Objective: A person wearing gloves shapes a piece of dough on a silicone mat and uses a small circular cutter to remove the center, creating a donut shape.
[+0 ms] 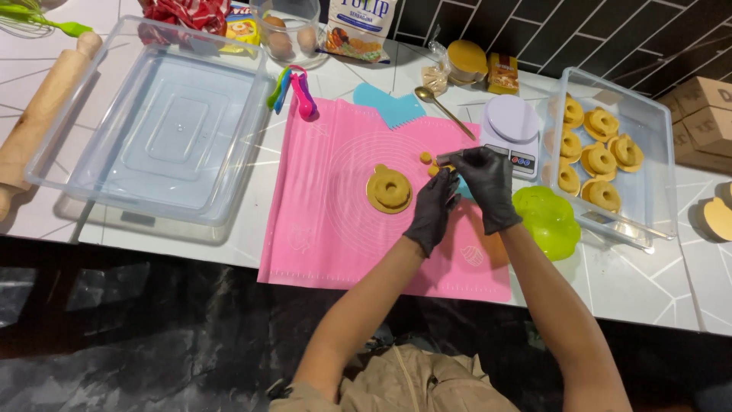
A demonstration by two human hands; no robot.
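A round ring-shaped piece of yellow dough (389, 190) lies on a pink silicone mat (335, 221). Both my hands wear black gloves. My left hand (431, 210) is just right of the dough ring, fingers curled around a small yellow dough bit (433, 171). Just beside it, my right hand (486, 185) pinches the same small piece with its fingertips. Another small dough ball (425, 157) sits on the mat just above them.
A large empty clear plastic tub (164, 122) stands at left, a rolling pin (34, 126) beyond it. A second clear tub (648, 175) at right holds several shaped dough rings. A white kitchen scale (512, 130), green mould (546, 220), spoon, teal scraper and measuring spoons lie nearby.
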